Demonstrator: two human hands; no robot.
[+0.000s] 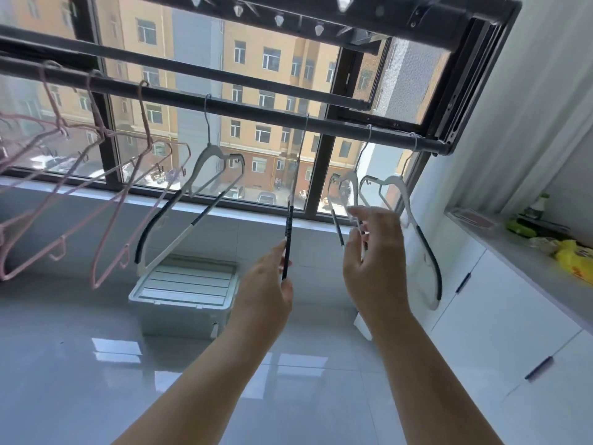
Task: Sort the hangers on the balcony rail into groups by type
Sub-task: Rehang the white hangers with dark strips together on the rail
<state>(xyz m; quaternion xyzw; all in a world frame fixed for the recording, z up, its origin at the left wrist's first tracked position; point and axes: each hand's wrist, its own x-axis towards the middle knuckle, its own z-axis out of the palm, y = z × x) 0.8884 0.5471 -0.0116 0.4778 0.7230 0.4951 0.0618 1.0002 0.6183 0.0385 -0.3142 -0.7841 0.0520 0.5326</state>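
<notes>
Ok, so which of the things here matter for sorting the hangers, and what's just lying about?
For the job: rail; pink hangers; white hangers with black grips; left hand pinching one grip; right hand by another.
Lying about: lidded storage box on the floor; yellow bag on the counter; white cabinets.

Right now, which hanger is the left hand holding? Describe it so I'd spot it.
Follow the dark rail across the window to its middle. Right of the pink wire hangers, the left hand holds a white hanger by its black ribbed strip. Turned edge-on, it looks like one thin line; the others show open triangles.
</notes>
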